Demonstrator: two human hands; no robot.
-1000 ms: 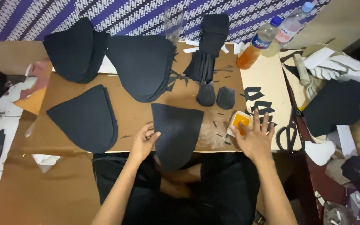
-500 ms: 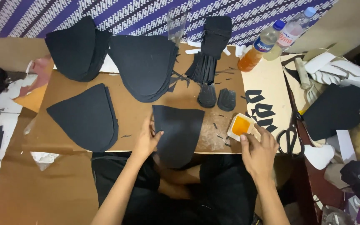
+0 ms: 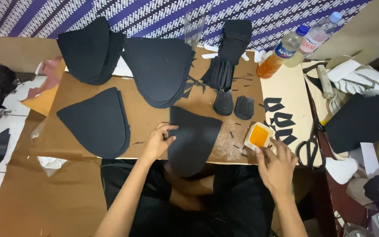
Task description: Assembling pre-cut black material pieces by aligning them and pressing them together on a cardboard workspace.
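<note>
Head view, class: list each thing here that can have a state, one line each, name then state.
Small white container: open, orange paste inside.
Black shaped piece: flat, overhanging the board's edge, left hand pressing it.
Right hand: fingers spread, touching the container.
Scissors: lying on the board, untouched.
Orange-liquid bottle: capped, partly full.

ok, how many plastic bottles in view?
2, both at the top right edge of the board: an orange-liquid bottle with a blue cap, and a clear bottle just right of it. The clutter at right may hide more.
</note>
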